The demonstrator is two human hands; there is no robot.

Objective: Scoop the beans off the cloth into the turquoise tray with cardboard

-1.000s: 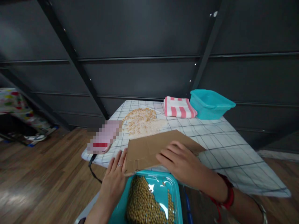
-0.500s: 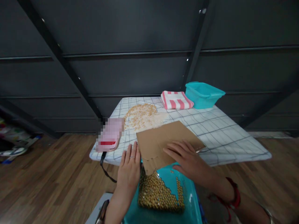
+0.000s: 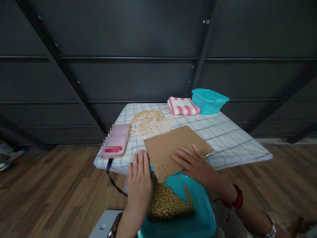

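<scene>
My right hand (image 3: 192,162) lies flat with fingers spread on a piece of brown cardboard (image 3: 163,145). The cardboard rests on the table's near edge, and its torn front corner overhangs a turquoise bin (image 3: 206,211). Inside the bin is a heap of round yellowish beans (image 3: 170,201). My left hand (image 3: 140,175), fingers stretched forward, is at the table edge by the bin's left side and holds nothing. Beyond the cardboard, a patch of rice-like white grains mixed with yellow beans (image 3: 148,120) is spread on the tablecloth.
A checked white cloth (image 3: 225,137) covers the table. A pink phone (image 3: 116,140) with a black strap lies at left. At the back right are a folded pink-striped towel (image 3: 183,106) and a smaller turquoise basket (image 3: 209,102). A grey laptop-like object (image 3: 104,224) sits at lower left.
The view has shifted slightly. My right hand stays on the cardboard, with its fingers a little more spread; my left hand is still at the bin's left side.
</scene>
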